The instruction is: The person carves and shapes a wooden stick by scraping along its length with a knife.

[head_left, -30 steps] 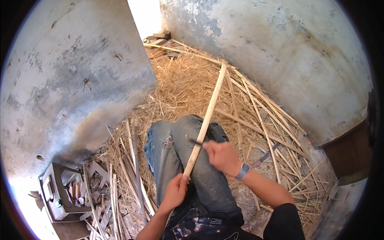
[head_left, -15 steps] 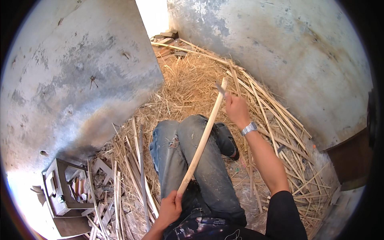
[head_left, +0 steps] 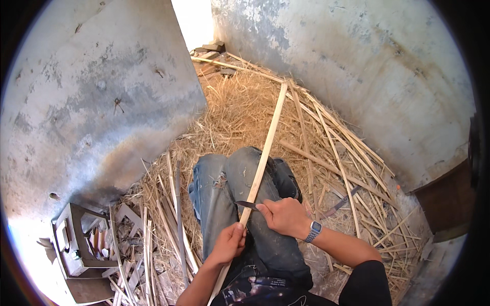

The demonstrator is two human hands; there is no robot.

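At left stood an angular box (head_left: 98,264), its jumbled contents hard to make out. The left hand (head_left: 229,244) was closed round a flat, pale wooden strip (head_left: 270,135), covering part of it; the strip slanted over the worn jeans (head_left: 212,178), its lower end cut off. The knife (head_left: 246,205) crossed it, dark blade leftward, handle hidden in the curled right hand (head_left: 285,218). Rightward, thin sticks (head_left: 333,167) lay tangled near a blotchy wall (head_left: 357,76).

A head-worn fisheye looks down over the lap (head_left: 279,255).
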